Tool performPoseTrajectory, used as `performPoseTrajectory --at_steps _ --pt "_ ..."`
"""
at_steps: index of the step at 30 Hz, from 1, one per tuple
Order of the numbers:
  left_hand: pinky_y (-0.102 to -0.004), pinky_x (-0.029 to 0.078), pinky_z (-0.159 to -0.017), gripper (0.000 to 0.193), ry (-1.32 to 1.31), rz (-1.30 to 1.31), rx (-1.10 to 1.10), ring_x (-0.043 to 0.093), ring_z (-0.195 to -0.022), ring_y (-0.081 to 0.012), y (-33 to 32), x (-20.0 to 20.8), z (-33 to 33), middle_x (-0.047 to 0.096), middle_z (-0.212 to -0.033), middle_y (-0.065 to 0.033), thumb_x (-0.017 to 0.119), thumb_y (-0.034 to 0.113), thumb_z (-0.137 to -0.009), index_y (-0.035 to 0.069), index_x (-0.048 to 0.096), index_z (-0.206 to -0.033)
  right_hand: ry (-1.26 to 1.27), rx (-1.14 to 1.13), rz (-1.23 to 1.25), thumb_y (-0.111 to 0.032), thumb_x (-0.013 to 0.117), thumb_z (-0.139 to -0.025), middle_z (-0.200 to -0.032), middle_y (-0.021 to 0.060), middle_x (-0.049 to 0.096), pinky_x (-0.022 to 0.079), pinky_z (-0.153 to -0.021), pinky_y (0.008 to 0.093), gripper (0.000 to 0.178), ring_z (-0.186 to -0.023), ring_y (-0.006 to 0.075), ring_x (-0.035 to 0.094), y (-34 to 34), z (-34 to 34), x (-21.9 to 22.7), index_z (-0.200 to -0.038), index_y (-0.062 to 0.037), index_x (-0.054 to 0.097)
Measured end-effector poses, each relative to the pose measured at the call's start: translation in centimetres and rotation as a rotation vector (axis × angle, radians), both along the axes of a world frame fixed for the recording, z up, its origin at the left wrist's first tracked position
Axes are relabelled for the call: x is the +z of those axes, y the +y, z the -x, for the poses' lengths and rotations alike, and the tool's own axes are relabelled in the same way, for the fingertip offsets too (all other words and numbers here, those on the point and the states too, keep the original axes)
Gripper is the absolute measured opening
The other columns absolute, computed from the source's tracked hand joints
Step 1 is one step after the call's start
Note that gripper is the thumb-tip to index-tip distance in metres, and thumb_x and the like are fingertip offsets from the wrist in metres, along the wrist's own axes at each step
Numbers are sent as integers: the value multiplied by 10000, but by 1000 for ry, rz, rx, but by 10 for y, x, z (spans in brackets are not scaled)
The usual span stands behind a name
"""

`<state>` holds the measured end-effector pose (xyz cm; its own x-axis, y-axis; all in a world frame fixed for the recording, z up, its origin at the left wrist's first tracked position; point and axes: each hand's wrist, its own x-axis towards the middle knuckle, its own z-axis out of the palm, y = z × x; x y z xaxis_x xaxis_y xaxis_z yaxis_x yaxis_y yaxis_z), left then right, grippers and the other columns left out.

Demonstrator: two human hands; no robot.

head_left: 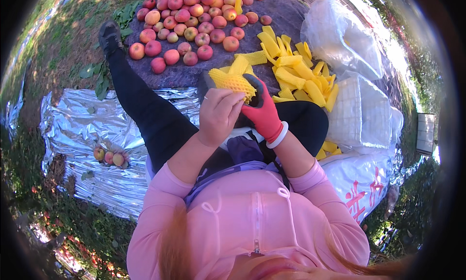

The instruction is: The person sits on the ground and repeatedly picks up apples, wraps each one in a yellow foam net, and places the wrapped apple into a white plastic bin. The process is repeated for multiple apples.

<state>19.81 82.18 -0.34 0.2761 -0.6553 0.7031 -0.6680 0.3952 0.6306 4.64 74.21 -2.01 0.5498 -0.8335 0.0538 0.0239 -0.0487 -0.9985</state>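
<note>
In front of my lap, both hands meet at a yellow foam net sleeve (232,82). My bare left hand (217,114) is closed, its thumb and fingers pinching the sleeve's near edge. My right hand (263,112), in a red glove with a dark palm, curls around the sleeve's right side. Whether an apple is inside the sleeve or the glove is hidden. Just beyond, more yellow foam net sleeves (291,66) lie in a loose heap at the right. A large pile of red and yellowish apples (204,25) spreads over a dark cloth at the far side.
White plastic-lined crates (359,112) stand on my right, with a clear plastic-covered one (340,37) behind. A white printed sack (361,183) lies nearer. Silver reflective sheeting (97,134) covers ground at the left, with a few apples (110,156) on it. My outstretched leg (141,95) borders the apple pile.
</note>
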Motion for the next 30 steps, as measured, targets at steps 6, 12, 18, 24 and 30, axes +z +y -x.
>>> performPoseTrajectory --at_steps 6,12,18,24,30 --pt "-399 544 -799 220 15 117 -180 665 -918 -289 13 5 7 679 -993 -129 798 94 -892 30 748 -1097 -272 -25 -235 3 811 -875 -1470 118 578 503 -1147 408 797 -1353 240 596 2 2 0 -1570 -74 429" --pt "-401 494 -1091 619 1274 -245 -415 606 -1268 -214 -4 -9 -5 587 -1433 -105 696 315 -1056 17 435 -1532 -367 -8 -266 22 796 -864 -1498 112 568 495 -1155 400 801 -1377 230 583 2 8 14 -1570 -78 431" --pt "-349 443 -1155 632 1406 -322 -579 581 -1313 -173 -19 -18 16 562 -1474 -96 632 330 -1092 -2 399 -1576 -323 -28 -205 67 736 -859 -1512 115 557 469 -1181 394 844 -1401 235 561 9 2 13 -1623 -75 405" --pt "-345 530 -1035 500 1175 -520 -471 641 -1188 -172 -33 -38 -6 626 -1349 -107 587 251 -1107 -7 442 -1509 -137 72 -368 -30 668 -973 -1643 93 424 450 -1186 401 767 -1473 253 484 -43 58 4 -1671 -99 356" --pt "-378 465 -1116 586 757 -709 -477 571 -1309 -240 -38 -57 28 521 -1501 -167 500 290 -1138 -48 353 -1593 -2 131 -320 -191 746 -1022 -1489 128 585 489 -1133 358 700 -1378 184 554 -39 58 -30 -1629 -83 415"
